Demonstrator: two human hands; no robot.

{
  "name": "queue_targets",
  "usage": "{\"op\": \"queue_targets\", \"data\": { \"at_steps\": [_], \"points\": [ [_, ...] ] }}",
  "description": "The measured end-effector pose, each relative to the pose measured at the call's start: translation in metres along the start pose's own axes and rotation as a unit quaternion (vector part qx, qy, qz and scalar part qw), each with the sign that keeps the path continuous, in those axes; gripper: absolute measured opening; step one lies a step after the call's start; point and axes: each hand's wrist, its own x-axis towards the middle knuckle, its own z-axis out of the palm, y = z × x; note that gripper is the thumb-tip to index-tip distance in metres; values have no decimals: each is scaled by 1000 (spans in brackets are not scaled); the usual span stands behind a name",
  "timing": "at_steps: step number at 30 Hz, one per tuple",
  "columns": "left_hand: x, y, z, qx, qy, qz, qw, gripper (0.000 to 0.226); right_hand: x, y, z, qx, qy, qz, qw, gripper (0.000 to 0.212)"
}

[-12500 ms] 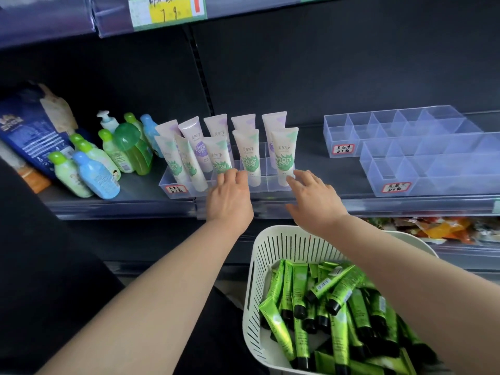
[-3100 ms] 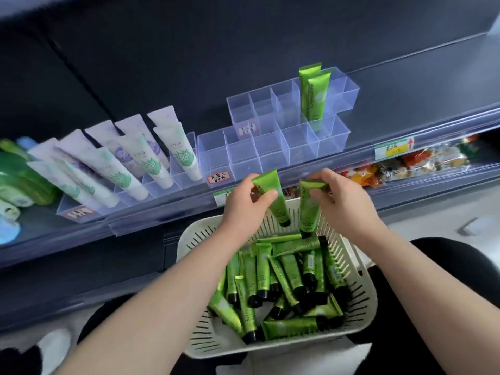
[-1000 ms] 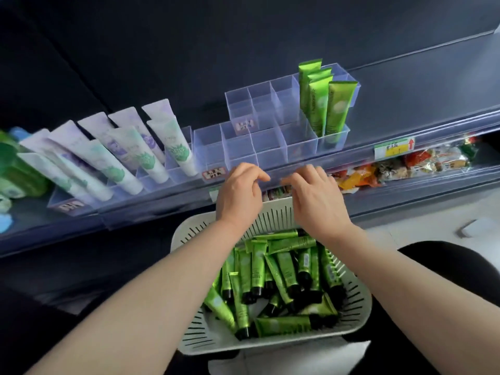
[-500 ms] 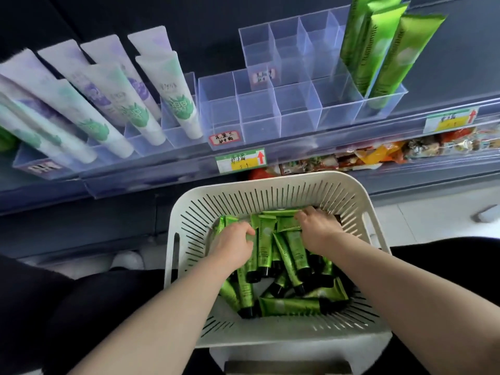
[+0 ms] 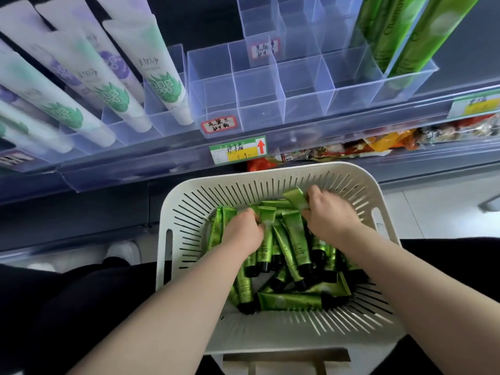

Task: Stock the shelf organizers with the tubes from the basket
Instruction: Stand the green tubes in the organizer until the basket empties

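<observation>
A white slotted basket (image 5: pixel 276 331) below me holds several green tubes with black caps (image 5: pixel 295 244). Both hands are down inside it. My left hand (image 5: pixel 243 230) curls its fingers round the flat end of one green tube. My right hand (image 5: pixel 328 212) pinches another green tube (image 5: pixel 296 197) whose end sticks up toward the basket's far wall. On the shelf above stands a clear divided organizer (image 5: pixel 270 104); most of its cells hold nothing. At its right end several green tubes (image 5: pixel 400 41) stand upright.
White tubes with green and purple marks (image 5: pixel 108 85) fill a clear organizer at the left of the shelf. A price tag (image 5: pixel 238 150) hangs on the shelf's front rail. Snack packets (image 5: pixel 351 150) lie on the shelf below.
Over the last second both hands dropped from the shelf edge into the basket. Now each has closed on a green tube, and the right one has lifted its tube's end.
</observation>
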Motion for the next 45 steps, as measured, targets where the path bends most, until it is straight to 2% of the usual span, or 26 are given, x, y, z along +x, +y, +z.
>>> {"op": "queue_targets", "data": {
  "at_steps": [3, 6, 8, 11, 14, 18, 22, 26, 29, 34, 36, 40, 45],
  "points": [
    [5, 9, 7, -30, 10, -60, 998, 45, -9, 1, -9, 43, 53, -64, 996, 18],
    [8, 17, 12, -64, 13, -118, 991, 56, -19, -2, -9, 66, 54, -100, 991, 26],
    [10, 23, 12, -80, 0, -128, 989, 51, -24, -3, -4, 50, 48, -108, 992, 33],
    [8, 29, 10, -78, -26, -115, 990, 37, -26, -2, -2, 79, 64, -100, 990, 32],
    [-2, 29, 7, -94, -17, -102, 990, 40, -26, -2, -6, 105, 79, -99, 986, 28],
    [-28, 17, -5, -152, 31, -38, 987, 46, -31, -5, -21, 119, 99, -108, 982, 25],
    [-58, 11, -21, -165, 19, 57, 984, 30, -47, -9, -35, 142, 117, -127, 975, 21],
    [-78, 21, -47, -159, 78, 135, 975, 12, -63, -8, -56, 130, 157, -131, 970, 20],
    [-86, 41, -77, -191, 153, 170, 955, 12, -76, -5, -86, 132, 199, -130, 962, 22],
    [-87, 83, -132, -304, 231, 233, 894, 17, -90, -7, -136, 109, 265, -154, 946, 17],
    [-88, 102, -152, -318, 268, 249, 874, 22, -92, -10, -154, 107, 299, -156, 935, 15],
    [-90, 138, -186, -339, 305, 286, 843, 16, -93, -12, -183, 97, 352, -143, 920, 18],
    [-75, 173, -217, -351, 370, 287, 811, 21, -90, -4, -202, 96, 391, -133, 906, 18]
  ]
}}
